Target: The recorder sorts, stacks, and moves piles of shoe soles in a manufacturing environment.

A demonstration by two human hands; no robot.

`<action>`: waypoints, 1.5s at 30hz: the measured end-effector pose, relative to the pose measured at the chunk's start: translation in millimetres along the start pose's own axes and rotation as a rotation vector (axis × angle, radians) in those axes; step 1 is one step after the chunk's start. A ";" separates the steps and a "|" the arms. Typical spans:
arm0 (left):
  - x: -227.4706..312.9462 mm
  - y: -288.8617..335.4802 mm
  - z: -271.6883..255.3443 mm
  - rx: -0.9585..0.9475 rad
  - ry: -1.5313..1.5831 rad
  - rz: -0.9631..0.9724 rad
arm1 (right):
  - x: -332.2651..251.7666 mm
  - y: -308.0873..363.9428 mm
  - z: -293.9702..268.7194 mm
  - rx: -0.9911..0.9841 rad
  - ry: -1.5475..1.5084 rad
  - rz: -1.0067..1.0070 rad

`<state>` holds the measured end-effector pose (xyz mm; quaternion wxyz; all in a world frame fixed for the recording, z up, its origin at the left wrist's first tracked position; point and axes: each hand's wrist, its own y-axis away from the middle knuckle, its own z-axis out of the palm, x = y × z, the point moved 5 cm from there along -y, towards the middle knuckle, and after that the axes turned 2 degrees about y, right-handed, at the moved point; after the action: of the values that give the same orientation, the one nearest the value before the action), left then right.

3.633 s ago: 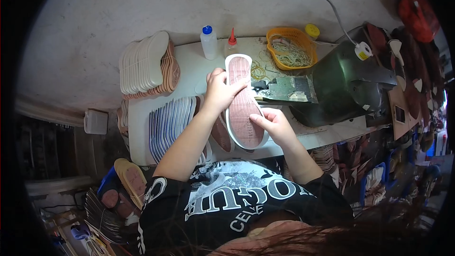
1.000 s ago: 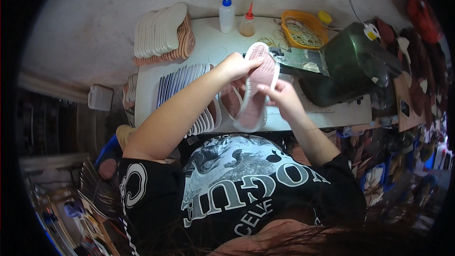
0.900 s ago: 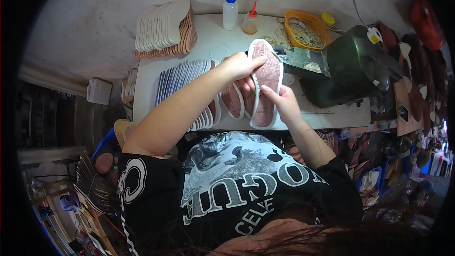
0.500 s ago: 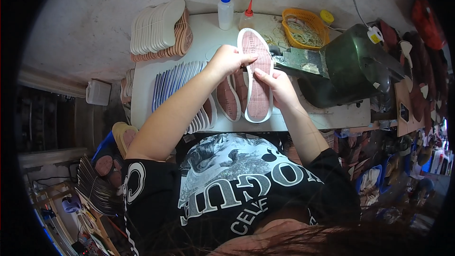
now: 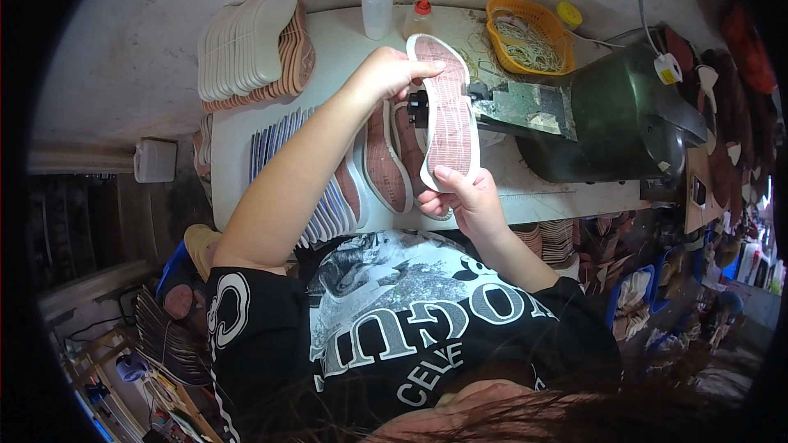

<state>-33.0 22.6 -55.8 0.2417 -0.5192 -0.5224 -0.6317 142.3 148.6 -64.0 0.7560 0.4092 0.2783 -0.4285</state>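
Note:
Between my hands is a shoe insole, pinkish-brown in the middle with a white rim, raised over the table. My left hand pinches its upper part, thumb across the face. Lower down, my right hand grips the near end, thumb on top and fingers curled beneath. Behind the insole sits a black fitting at the tip of a green machine's arm; whether they touch I cannot tell. More insoles of the same kind lie on the table under it, partly covered by my left hand and the held one.
Left on the white table, a row of blue-and-white insoles stands near stacked white insoles. At the back are a blue-capped bottle, a red-nozzled bottle and a yellow basket of thin bands. The machine's green body fills the right.
My right hand has slid down to the insole's near end, and the insole has tilted and shifted slightly. My left hand keeps its hold near the top. The view has shifted a little.

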 end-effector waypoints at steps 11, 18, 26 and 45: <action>50.2 -60.4 -10.0 -0.138 -0.809 0.424 | -22.3 -36.3 -4.9 0.229 -0.073 -0.094; 56.8 -63.5 34.6 -0.962 -0.756 0.206 | -35.3 -44.5 -3.8 0.209 -0.111 -0.035; 61.4 -50.5 23.1 -0.950 -0.748 0.033 | -42.9 -48.1 -1.1 0.212 -0.184 0.085; 24.2 24.4 10.6 -0.476 -0.320 -0.089 | -50.7 -45.7 -3.9 0.065 -0.164 0.076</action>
<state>-16.4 29.7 -24.7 -0.0006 -0.6310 -0.4132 -0.6565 77.8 159.7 -44.2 0.7784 0.4073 0.1854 -0.4403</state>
